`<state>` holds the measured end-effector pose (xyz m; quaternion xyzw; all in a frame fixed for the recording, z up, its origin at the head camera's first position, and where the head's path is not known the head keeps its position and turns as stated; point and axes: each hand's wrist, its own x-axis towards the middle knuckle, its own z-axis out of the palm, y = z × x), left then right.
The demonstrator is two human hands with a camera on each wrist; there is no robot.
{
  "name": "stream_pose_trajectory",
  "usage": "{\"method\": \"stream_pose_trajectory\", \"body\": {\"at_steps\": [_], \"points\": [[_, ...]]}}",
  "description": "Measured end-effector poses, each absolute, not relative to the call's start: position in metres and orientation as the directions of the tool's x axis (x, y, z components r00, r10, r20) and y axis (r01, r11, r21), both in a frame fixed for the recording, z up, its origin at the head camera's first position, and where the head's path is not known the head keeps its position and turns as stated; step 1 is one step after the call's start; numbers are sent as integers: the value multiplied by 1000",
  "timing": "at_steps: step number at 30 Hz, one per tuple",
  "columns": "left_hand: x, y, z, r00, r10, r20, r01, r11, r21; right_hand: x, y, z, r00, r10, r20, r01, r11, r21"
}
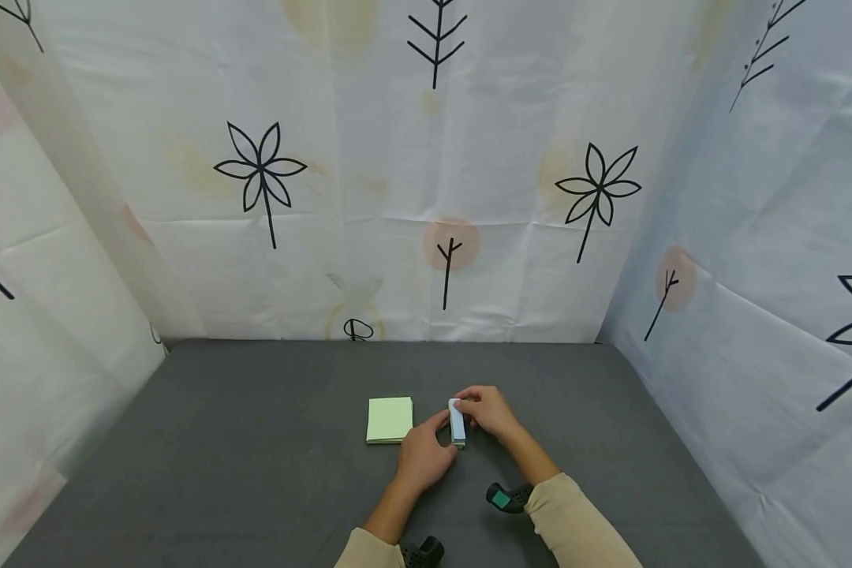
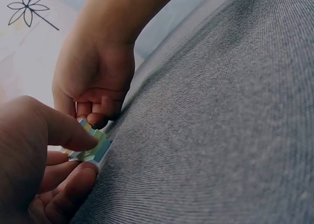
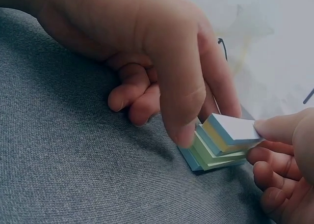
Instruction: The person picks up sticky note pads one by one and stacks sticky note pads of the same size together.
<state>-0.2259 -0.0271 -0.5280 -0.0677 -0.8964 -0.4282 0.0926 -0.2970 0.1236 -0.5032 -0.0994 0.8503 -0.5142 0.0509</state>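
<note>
A small stack of narrow sticky note pads (image 1: 457,423), in blue, green, yellow and white layers, is between the two hands on the grey table. My left hand (image 1: 424,456) grips its near, left part with thumb and fingers. At the far end, my right hand (image 1: 488,410) pinches the stack, its thumb on the top white pad (image 3: 238,128). The layers sit unevenly in the right wrist view. In the left wrist view the left hand's fingers (image 2: 73,130) partly hide the stack. Just left of the hands lies a square light green sticky note pad (image 1: 389,419).
A grey cloth-covered table (image 1: 255,473) spreads around the hands. White fabric walls (image 1: 369,158) with black plant drawings enclose its back and sides. Dark devices sit at both wrists, the right one (image 1: 509,498) bearing a green patch.
</note>
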Motion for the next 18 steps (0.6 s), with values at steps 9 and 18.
{"method": "stream_pose_trajectory", "body": {"at_steps": [9,18], "points": [[-227,-28,-532,-972,72,223,216,648,730,-297,125,-503,-976,-217,9,-111,465,-878],[-229,-28,-532,-970,68,235,221,656,722,-295,126,-503,-978,-211,7,-106,464,-880]]}}
